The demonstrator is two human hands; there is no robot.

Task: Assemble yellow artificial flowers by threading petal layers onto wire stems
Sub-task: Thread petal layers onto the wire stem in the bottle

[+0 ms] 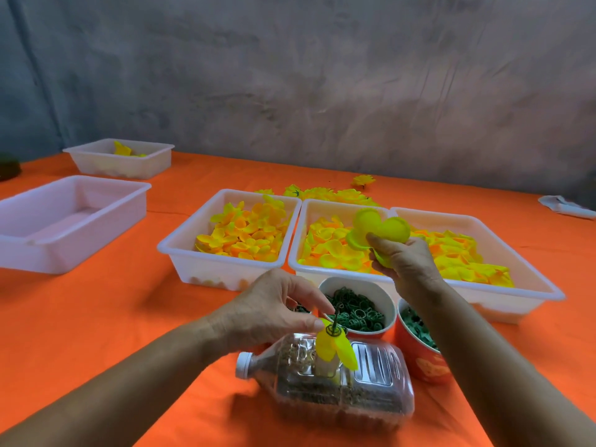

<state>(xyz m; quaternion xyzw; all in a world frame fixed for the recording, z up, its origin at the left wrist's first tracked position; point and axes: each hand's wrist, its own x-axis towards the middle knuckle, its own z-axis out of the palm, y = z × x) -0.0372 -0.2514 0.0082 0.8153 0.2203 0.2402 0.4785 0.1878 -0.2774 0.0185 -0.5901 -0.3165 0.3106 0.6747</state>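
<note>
I see three white trays side by side on the orange tablecloth (96, 317): the left tray (225, 272), the middle tray (300, 253) and the right tray (529, 285) each hold loose yellow petals. Behind them lies a heap of finished flowers (332, 193). Off to my left sit an empty tray (64, 221) and a far tray (122, 162) with a few yellow pieces. In front, a white cup (358, 311) holds green rings, and a red cup (419, 350) holds green bits. A clear bottle (338, 382) lies on its side near me. My left hand (271, 311) pinches the wire stem (337, 317) between thumb and fingertip, with a yellow bud (332, 346) hanging beneath, above the bottle. My right hand (403, 262) grips a petal layer (377, 227), raised over the middle tray.
</note>
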